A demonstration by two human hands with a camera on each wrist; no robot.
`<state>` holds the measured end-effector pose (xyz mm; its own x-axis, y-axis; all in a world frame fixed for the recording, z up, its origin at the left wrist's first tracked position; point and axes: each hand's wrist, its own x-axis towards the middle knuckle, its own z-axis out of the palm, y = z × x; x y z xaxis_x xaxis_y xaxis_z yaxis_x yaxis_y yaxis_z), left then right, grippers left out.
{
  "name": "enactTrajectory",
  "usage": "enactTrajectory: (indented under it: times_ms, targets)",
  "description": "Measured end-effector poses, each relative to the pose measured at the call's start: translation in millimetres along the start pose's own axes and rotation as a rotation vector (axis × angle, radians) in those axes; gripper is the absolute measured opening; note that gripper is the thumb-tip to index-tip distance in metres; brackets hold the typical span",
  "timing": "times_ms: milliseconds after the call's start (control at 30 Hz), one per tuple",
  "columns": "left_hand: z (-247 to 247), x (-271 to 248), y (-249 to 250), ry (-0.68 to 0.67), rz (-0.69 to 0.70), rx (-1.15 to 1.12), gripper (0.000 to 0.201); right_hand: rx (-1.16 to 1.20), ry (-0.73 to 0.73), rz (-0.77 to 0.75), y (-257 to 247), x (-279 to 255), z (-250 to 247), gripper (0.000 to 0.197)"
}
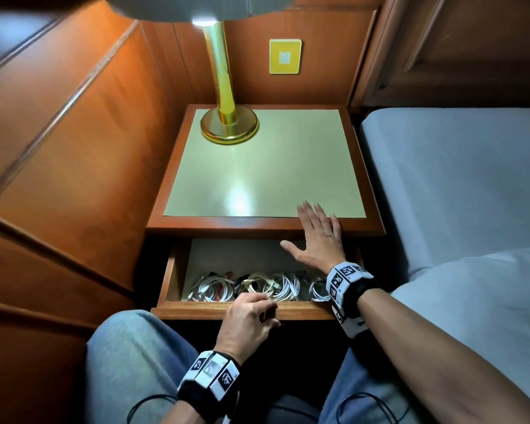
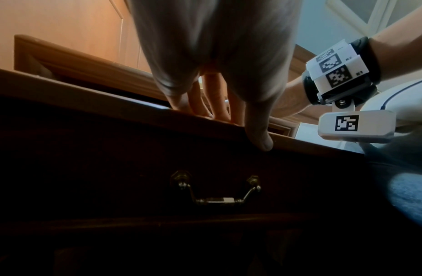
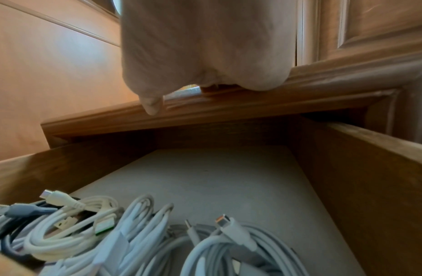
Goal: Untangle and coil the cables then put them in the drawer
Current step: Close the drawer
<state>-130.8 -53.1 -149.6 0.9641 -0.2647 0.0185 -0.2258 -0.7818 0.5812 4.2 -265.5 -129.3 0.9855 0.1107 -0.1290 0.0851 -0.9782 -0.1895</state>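
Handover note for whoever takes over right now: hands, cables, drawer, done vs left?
Left hand: grip on the drawer front edge, fingers over the top, thumb on the face.
Right hand: flat and open on the nightstand front edge.
Cables: coiled, lined up along the front of the open drawer.
Done: coiling and stowing, as far as visible.
Left: probably just shutting the drawer.

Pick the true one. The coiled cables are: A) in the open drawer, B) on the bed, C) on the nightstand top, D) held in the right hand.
A: the coiled cables lie along the front of the open drawer, while the right hand rests flat on the nightstand edge.
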Motion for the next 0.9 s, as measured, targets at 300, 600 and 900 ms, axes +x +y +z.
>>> enactTrajectory:
  times_ms: [300, 600, 900]
  targets:
    - [0.6, 25.5, -0.4, 0.049, -0.033, -0.096, 0.032, 0.018, -0.018, -0.005, -1.5, -1.4, -0.6, 0.097]
    - [-5.6, 63.0, -5.8, 0.029, -0.064, -0.112, 0.030, 0.030, -0.042, -0.012, 0.2, 0.1, -3.6, 0.101]
    - [-0.1, 75.4, 5.7, 0.185, -0.163, 0.045, 0.032, 0.056, -0.026, -0.002, -1.0, -2.2, -7.1, 0.098]
